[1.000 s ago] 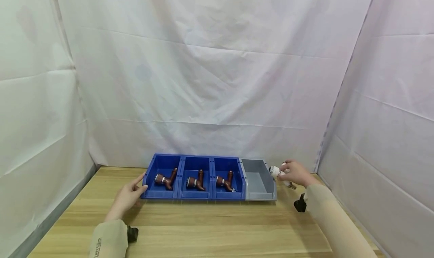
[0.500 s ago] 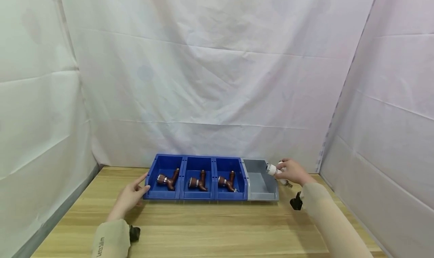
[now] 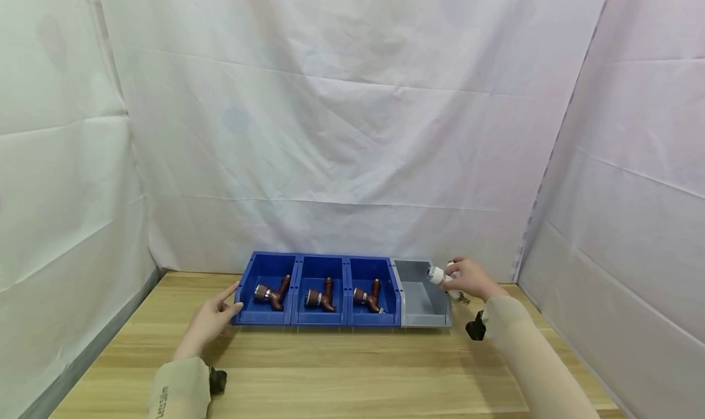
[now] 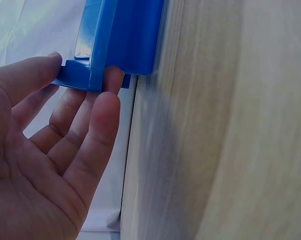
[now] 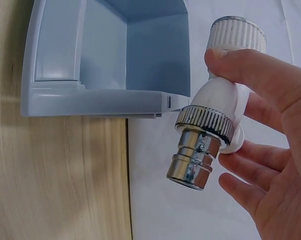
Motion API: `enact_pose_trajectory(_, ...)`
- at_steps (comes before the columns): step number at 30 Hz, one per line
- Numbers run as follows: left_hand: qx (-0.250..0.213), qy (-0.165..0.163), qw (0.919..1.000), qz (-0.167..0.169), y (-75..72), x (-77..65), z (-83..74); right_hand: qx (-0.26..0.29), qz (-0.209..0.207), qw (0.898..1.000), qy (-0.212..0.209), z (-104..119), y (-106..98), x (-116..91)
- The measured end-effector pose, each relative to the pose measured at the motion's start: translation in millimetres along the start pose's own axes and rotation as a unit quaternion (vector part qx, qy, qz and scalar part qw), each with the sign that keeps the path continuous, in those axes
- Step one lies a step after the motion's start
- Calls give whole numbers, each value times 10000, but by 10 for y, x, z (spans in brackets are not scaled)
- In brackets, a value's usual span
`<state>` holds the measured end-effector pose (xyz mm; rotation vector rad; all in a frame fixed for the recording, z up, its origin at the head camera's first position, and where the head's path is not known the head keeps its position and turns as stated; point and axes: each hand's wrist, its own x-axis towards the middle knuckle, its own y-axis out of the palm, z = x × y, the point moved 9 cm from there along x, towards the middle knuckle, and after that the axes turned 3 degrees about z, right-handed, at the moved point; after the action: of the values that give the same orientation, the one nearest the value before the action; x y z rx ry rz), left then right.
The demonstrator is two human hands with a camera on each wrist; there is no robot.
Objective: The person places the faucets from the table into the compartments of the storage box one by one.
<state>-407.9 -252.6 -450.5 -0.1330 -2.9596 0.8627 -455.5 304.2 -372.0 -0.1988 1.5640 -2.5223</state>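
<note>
My right hand point(image 3: 472, 278) holds a white faucet point(image 5: 218, 100) by its body, with the thumb across it below the ribbed white knob. Its chrome hose end point(image 5: 193, 157) points down and away from the palm. The faucet is at the right side wall of the grey bin point(image 3: 424, 321), with the knob over the rim. My left hand point(image 3: 208, 321) grips the outer edge of the leftmost blue bin point(image 4: 98, 50), thumb on one side and fingertips on the other. Brown faucets point(image 3: 271, 295) lie singly in the three blue bins, their knobs to the left.
The middle blue bin point(image 3: 319, 318) and the right blue bin point(image 3: 371, 318) stand side by side with the others in one row. White cloth point(image 3: 330, 131) hangs behind the row and at both sides. Wooden tabletop point(image 3: 330, 370) lies in front.
My right hand has moved left with the white faucet, from beside the grey bin until the knob is over its rim. The left hand keeps its grip on the blue bin.
</note>
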Motion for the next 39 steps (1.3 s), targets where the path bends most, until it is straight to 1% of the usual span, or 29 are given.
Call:
enact_pose_trajectory(3, -2, 73, 10000, -25, 0, -6, -12, -116, -51, 9999, -100, 22, 9, 13)
enact_pose_trajectory(7, -21, 89, 10000, -41, -1, -11, -17, -69, -36, 10000, -63, 30, 17, 29)
enact_pose_trajectory(12, -25, 42, 10000, -30, 2, -16, -14, 49, 56, 10000, 17, 84, 33, 38)
enact_pose_trajectory(19, -64, -26, 10000, -10, 8, -1, 11, -5, 91, 10000, -36, 161, 44, 58)
enact_pose_trajectory(27, -76, -13, 10000, -21, -3, 8, 12, 80, 126, 9999, -6, 180, 43, 88)
enact_pose_trajectory(39, -53, 20, 10000, -30, 0, 6, 8, 59, 158, 9999, 20, 191, 80, 116)
